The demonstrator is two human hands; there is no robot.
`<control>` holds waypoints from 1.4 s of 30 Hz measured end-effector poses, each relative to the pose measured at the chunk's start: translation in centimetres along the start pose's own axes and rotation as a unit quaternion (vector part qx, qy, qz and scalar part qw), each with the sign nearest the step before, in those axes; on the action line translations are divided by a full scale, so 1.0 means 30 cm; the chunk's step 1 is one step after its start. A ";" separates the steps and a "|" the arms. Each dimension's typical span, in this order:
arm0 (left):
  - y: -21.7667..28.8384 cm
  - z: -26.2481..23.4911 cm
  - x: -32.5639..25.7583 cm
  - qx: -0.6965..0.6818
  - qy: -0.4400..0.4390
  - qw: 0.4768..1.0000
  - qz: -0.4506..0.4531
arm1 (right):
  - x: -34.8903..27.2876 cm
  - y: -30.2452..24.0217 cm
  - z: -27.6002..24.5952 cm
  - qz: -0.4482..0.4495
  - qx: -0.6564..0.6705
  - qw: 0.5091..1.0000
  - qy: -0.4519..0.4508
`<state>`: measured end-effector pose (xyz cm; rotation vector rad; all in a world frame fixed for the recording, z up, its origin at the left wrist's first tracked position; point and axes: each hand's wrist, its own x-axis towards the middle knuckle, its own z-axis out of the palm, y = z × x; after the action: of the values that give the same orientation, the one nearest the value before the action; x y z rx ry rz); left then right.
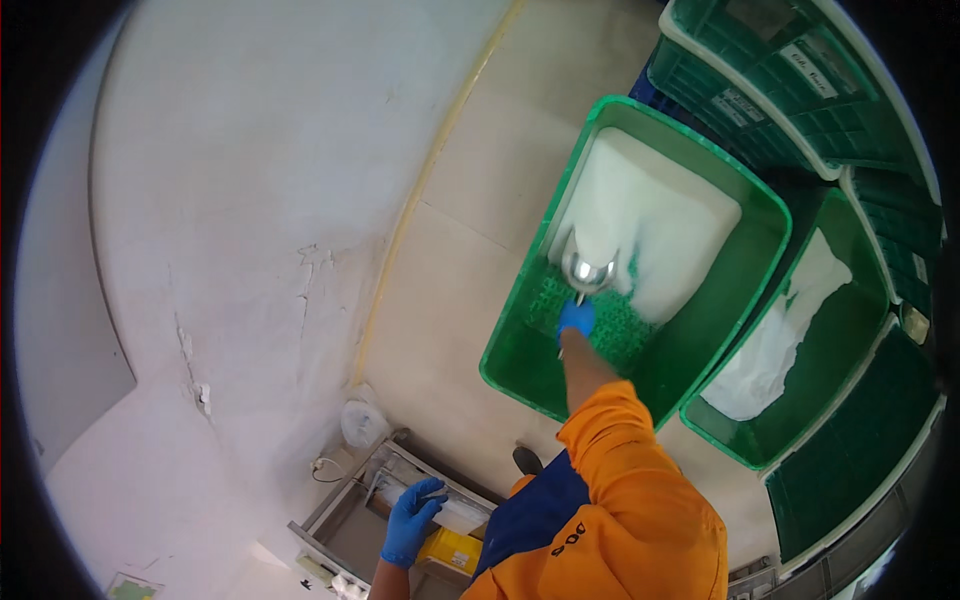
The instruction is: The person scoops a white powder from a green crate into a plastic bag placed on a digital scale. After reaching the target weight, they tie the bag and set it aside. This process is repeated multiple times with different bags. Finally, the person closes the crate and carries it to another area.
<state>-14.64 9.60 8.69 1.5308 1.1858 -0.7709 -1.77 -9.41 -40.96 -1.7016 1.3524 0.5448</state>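
Head view: we have a shiny metal scoop (588,272) inside a large green bin (515,375), its bowl at the edge of a bank of white powder (645,205). Our gloved right hand (576,318) is closed around its handle. Just right of this bin, we see a second green bin (735,446) with white material (765,365) in it. Our left hand (412,522), fingers loosely parted, is over a cart (340,522), near a yellow package (454,549).
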 end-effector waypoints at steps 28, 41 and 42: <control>-1.300 -0.271 -0.301 -0.262 0.032 0.962 0.068 | -0.910 0.125 -1.168 -0.402 -0.209 0.888 0.076; -2.761 -0.232 -0.722 -0.577 0.301 0.752 0.108 | -1.935 0.169 -0.918 -0.747 -0.186 0.619 -0.158; -2.583 -0.326 -0.828 -0.687 0.325 0.650 0.022 | -2.009 0.196 -0.895 -0.745 -0.215 0.599 -0.202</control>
<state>-96.56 12.11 8.59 0.4161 1.5885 0.8021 -30.83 1.35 17.60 -2.1974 -0.8121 0.1575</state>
